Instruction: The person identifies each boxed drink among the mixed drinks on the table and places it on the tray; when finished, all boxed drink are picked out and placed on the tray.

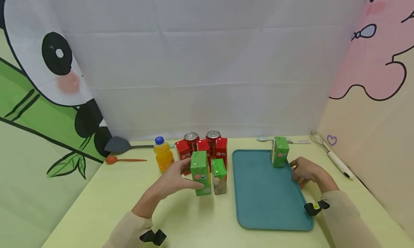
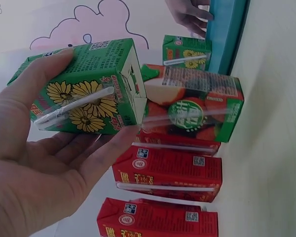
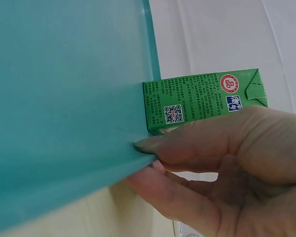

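My left hand (image 1: 177, 177) grips a green drink carton (image 2: 89, 89) with yellow flowers and a straw on its side, held above the table. Just right of it stands a juice carton (image 1: 220, 178) with a green top and fruit pictures. Several red cartons (image 1: 221, 147) are lined up behind. On the right, my right hand (image 1: 305, 170) pinches the rim of the teal tray (image 3: 74, 98), thumb on top and fingers beneath. Another green carton (image 1: 280, 151) stands upright in the tray's far right corner, close by the right thumb.
Two cola cans (image 1: 213, 140) stand behind the red cartons. Left of them are an orange juice bottle (image 1: 163, 156), a dark spatula (image 1: 118, 145) and a red spoon (image 1: 112, 159). A whisk (image 1: 333, 156) lies at the right, and a pale utensil (image 1: 299, 142) lies behind the tray.
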`<state>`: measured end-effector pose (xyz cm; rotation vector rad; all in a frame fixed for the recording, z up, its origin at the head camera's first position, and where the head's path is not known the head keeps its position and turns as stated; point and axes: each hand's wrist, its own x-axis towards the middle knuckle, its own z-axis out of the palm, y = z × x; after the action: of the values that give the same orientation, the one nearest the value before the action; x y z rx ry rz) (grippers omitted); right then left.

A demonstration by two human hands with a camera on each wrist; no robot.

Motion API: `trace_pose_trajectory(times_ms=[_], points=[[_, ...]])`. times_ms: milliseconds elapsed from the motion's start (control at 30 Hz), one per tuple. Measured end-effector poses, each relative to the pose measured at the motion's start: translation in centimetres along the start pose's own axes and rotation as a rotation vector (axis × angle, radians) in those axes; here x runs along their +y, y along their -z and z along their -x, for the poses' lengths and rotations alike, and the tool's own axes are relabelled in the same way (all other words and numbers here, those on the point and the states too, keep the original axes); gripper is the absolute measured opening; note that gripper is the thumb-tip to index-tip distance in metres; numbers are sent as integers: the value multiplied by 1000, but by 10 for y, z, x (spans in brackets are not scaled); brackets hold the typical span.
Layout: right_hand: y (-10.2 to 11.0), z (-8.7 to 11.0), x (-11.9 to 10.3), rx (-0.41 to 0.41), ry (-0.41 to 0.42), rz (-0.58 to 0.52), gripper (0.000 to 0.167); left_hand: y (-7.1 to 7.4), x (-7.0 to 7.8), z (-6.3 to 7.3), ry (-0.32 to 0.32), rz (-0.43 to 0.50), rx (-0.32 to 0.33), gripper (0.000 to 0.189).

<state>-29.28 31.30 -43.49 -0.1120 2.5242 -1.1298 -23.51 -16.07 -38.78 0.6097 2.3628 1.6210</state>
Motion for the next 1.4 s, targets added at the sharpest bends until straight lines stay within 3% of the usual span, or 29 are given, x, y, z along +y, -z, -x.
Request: trace_pose_trajectory(times_ms=[433, 667, 933, 1233, 1400], points=[[-2, 3, -1, 11, -2, -3, 65, -33, 29, -13, -86, 68, -53, 63], [0, 2, 0, 1, -4, 1, 67, -66, 44, -28, -118, 129, -102, 55], [1, 0, -2, -9, -12, -18, 68, -107, 57, -42, -100, 103, -120, 56], [1, -1, -1, -2, -7, -5, 68, -148, 57, -62, -66, 192, -101, 57], [2, 0, 1, -13, -6, -19, 68, -168, 52, -73, -61, 146, -97, 65]])
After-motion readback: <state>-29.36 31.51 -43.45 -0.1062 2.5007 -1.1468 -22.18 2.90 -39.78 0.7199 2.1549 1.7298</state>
